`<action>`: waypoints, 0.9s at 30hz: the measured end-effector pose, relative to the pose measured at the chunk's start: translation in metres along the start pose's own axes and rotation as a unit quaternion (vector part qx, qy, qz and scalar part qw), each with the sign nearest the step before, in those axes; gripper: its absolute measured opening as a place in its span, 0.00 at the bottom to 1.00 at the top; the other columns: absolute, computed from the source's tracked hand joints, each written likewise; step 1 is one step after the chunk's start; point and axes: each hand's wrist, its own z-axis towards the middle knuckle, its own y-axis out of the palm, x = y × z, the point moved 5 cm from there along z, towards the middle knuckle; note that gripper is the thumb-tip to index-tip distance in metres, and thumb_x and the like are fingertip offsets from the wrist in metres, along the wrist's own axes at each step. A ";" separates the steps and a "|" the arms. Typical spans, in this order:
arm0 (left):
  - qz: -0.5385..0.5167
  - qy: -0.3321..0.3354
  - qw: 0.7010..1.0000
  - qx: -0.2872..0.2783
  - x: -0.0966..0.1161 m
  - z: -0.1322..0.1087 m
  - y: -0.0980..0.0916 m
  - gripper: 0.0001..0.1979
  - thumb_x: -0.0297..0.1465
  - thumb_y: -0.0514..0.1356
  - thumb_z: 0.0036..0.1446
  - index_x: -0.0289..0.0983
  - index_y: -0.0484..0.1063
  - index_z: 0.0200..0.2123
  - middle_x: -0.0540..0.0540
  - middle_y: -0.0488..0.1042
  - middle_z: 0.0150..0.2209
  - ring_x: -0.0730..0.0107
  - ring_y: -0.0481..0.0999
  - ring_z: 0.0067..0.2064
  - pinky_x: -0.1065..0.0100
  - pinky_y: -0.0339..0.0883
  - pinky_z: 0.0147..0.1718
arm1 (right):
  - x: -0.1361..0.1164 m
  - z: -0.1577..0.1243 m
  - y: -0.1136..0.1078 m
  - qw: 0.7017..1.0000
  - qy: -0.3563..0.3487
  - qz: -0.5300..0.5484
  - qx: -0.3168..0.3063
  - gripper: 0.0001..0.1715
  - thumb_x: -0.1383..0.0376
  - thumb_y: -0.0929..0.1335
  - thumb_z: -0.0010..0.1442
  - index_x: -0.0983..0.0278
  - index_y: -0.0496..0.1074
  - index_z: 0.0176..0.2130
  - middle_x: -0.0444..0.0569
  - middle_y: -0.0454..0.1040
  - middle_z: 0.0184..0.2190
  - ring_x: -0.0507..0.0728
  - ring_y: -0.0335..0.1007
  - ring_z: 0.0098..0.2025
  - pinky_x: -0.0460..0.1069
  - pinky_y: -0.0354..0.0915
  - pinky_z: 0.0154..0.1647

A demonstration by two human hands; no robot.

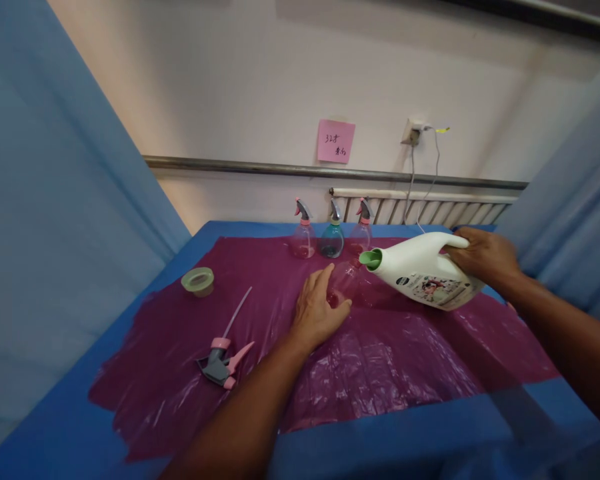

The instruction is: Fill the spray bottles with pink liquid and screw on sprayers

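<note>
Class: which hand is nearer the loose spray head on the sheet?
Left. The left hand is just right of the spray head; the right hand grips the white jug, far right.

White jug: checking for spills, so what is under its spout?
A clear bottle, steadied by the left hand, sits below the green spout. The hand hides its base; any liquid inside is unclear.
</note>
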 end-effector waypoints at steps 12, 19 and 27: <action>0.008 0.019 1.000 0.001 0.001 -0.001 0.000 0.43 0.30 0.71 0.57 0.45 0.66 0.76 0.40 0.73 0.68 0.49 0.73 0.70 0.48 0.67 0.73 | 0.001 0.001 -0.010 0.998 -0.036 -0.048 0.026 0.24 0.42 0.68 0.64 0.55 0.83 0.42 0.54 0.86 0.40 0.65 0.78 0.39 0.53 0.54 0.32; 0.010 0.023 1.000 -0.001 0.000 -0.001 0.001 0.44 0.30 0.71 0.57 0.44 0.67 0.76 0.40 0.72 0.68 0.49 0.74 0.69 0.49 0.68 0.72 | 0.003 0.001 -0.018 0.995 -0.042 -0.071 0.051 0.23 0.42 0.68 0.64 0.54 0.82 0.40 0.53 0.86 0.39 0.64 0.78 0.38 0.53 0.52 0.32; 0.007 0.029 1.000 -0.005 0.000 -0.001 0.001 0.44 0.30 0.71 0.57 0.47 0.67 0.76 0.41 0.72 0.68 0.50 0.74 0.69 0.50 0.69 0.72 | 0.002 0.002 -0.024 0.993 -0.048 -0.088 0.057 0.21 0.43 0.68 0.65 0.53 0.81 0.41 0.51 0.86 0.41 0.64 0.79 0.39 0.53 0.54 0.32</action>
